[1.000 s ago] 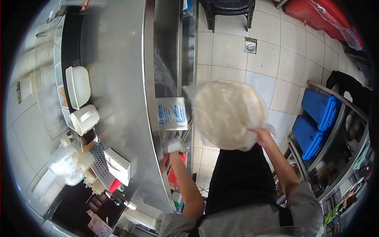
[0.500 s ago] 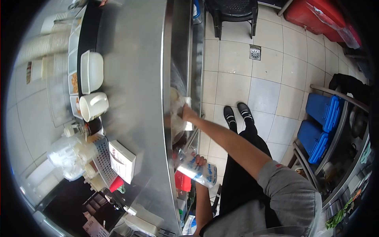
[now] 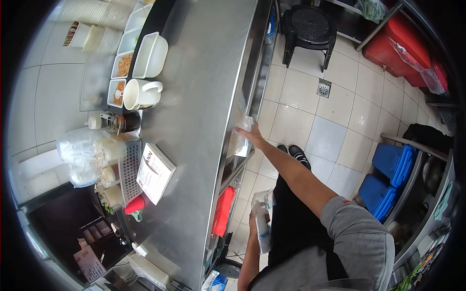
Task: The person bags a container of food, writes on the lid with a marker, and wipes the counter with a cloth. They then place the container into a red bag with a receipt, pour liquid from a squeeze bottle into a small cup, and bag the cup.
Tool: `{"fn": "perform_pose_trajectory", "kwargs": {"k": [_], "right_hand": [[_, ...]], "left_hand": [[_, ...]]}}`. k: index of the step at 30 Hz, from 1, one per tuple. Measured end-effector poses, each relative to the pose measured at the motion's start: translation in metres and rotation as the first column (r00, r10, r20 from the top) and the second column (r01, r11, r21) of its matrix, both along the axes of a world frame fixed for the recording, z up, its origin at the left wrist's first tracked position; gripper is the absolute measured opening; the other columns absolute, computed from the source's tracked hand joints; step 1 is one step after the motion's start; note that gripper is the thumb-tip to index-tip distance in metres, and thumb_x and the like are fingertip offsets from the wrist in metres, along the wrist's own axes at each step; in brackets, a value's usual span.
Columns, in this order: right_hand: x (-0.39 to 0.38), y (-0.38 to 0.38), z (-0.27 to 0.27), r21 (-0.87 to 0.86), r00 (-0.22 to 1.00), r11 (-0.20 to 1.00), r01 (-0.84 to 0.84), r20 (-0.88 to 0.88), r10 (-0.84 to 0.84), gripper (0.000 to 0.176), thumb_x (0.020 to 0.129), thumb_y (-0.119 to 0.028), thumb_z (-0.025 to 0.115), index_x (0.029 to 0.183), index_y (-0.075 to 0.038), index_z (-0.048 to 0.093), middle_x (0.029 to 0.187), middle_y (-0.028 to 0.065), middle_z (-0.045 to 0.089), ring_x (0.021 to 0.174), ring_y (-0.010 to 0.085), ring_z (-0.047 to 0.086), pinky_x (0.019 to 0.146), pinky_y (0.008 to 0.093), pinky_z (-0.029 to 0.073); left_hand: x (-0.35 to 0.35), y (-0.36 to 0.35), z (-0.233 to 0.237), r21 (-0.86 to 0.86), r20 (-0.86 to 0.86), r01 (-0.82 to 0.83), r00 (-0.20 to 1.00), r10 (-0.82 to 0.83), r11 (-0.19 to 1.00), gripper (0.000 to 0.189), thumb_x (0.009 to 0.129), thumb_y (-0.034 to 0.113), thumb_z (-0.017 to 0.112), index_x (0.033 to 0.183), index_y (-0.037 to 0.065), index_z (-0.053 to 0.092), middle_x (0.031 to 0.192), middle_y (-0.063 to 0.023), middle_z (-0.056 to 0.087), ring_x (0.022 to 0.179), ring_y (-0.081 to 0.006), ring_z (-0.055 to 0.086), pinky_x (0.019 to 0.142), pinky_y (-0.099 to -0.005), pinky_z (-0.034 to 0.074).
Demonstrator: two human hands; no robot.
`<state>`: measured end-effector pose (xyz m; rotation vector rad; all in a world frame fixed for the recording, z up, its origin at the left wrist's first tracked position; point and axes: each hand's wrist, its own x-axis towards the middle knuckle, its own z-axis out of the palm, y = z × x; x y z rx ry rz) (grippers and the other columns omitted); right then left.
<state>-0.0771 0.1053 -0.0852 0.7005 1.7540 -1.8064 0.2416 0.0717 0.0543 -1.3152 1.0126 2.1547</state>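
My left hand (image 3: 253,220) is wrapped round a clear plastic pack with blue print (image 3: 262,228), held low beside the counter in front of my dark trousers. My right hand (image 3: 251,133) reaches to the shelf below the counter edge. Its fingers close on a clear plastic bag (image 3: 241,144) with something whitish in it; the contents are hard to make out. Under the counter, between the two hands, a red container (image 3: 224,211) shows.
On the steel counter (image 3: 194,87) stand a white mug (image 3: 141,94), a white tub (image 3: 151,56), a white box (image 3: 155,173) and a grey basket (image 3: 131,167) with squeeze bottles. A black stool (image 3: 308,24) and blue-lidded boxes (image 3: 376,196) stand on the floor side.
My left hand has drawn the printed pack away from the shelf and turned it more upright. My right hand stays at the shelf with the plastic bag. The view has swung.
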Motion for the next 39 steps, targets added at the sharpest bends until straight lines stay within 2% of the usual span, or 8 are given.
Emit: {"fn": "perform_pose_trajectory", "kwargs": {"k": [6,12,14,24,26,32,36,39], "right_hand": [[0.001,-0.012,0.029,0.092,0.996,0.995,-0.043,-0.075,0.050,0.083,0.052,-0.039,0.083,0.107,0.003,0.039,0.103,0.0202,0.055,0.097,0.0309,0.055,0.082,0.0350,0.045],[-0.002,-0.041,0.017,0.135,0.985,0.980,0.147,-0.113,-0.132,0.071,0.056,-0.033,0.082,0.102,0.005,0.043,0.097,0.0217,0.057,0.090,0.0341,0.058,0.078,0.0386,0.046],[-0.018,-0.027,0.047,0.045,0.978,0.990,0.136,0.155,-0.142,0.068,0.058,-0.030,0.080,0.104,0.005,0.045,0.097,0.0229,0.058,0.088,0.0371,0.059,0.077,0.0408,0.046],[-0.066,-0.019,0.049,0.159,0.812,0.929,0.333,-0.550,-0.196,0.059,0.063,-0.017,0.073,0.111,-0.002,0.044,0.084,0.0255,0.058,0.080,0.0432,0.056,0.067,0.0473,0.044],[-0.096,0.000,0.025,0.122,0.984,0.992,0.035,-0.180,-0.013,0.065,0.064,-0.024,0.076,0.115,-0.003,0.041,0.102,0.0235,0.056,0.093,0.0408,0.055,0.076,0.0446,0.045],[-0.126,0.048,0.063,0.377,0.786,0.732,-0.567,-0.020,0.618,0.104,0.064,-0.061,0.066,0.134,0.001,0.019,0.130,0.0200,0.038,0.124,0.0349,0.031,0.097,0.0441,0.032],[-0.073,0.053,-0.009,0.395,0.900,0.918,-0.035,-0.387,0.201,0.077,0.073,-0.051,0.059,0.123,0.005,0.041,0.120,0.0278,0.044,0.115,0.0379,0.041,0.094,0.0428,0.037],[0.018,0.106,-0.063,0.509,0.737,0.713,-0.482,-0.205,0.644,0.062,0.080,-0.049,0.051,0.119,-0.001,0.050,0.113,0.0236,0.053,0.106,0.0376,0.049,0.095,0.0421,0.036]], "left_hand": [[0.025,0.010,-0.017,-0.045,0.025,0.161,0.987,-0.160,0.986,0.046,0.089,0.046,0.038,0.115,0.008,0.045,0.050,-0.0051,0.038,0.033,-0.0165,0.033,0.034,-0.0274,0.026],[0.068,0.021,-0.062,0.652,-0.095,0.019,0.994,0.057,0.758,0.047,0.089,0.044,0.039,0.118,0.008,0.042,0.061,-0.0053,0.043,0.044,-0.0165,0.040,0.042,-0.0262,0.032],[0.059,0.022,-0.059,0.669,-0.041,0.008,0.999,0.025,0.743,0.044,0.089,0.045,0.038,0.111,0.007,0.043,0.060,-0.0054,0.043,0.044,-0.0168,0.040,0.043,-0.0270,0.033],[-0.001,0.017,-0.018,0.374,0.122,-0.012,0.992,-0.036,0.927,0.045,0.088,0.047,0.036,0.087,0.004,0.048,0.059,-0.0061,0.043,0.044,-0.0177,0.039,0.045,-0.0304,0.035],[0.002,0.011,-0.025,0.536,-0.015,-0.003,1.000,0.013,0.844,0.045,0.088,0.046,0.037,0.104,0.005,0.046,0.063,-0.0063,0.044,0.047,-0.0173,0.039,0.047,-0.0297,0.034],[-0.004,0.018,-0.052,0.731,-0.036,-0.020,0.997,0.068,0.682,0.051,0.089,0.039,0.038,0.131,0.009,0.035,0.069,-0.0081,0.050,0.054,-0.0186,0.042,0.051,-0.0322,0.036],[0.002,0.019,-0.059,0.526,-0.073,0.225,0.973,-0.220,0.820,0.036,0.089,0.040,0.039,0.095,0.007,0.051,0.060,-0.0064,0.043,0.045,-0.0180,0.040,0.044,-0.0285,0.033],[-0.065,0.035,0.039,0.535,-0.178,0.147,0.982,-0.059,0.832,0.037,0.088,0.039,0.042,0.099,0.004,0.048,0.061,-0.0045,0.042,0.048,-0.0141,0.038,0.050,-0.0253,0.032]]}}
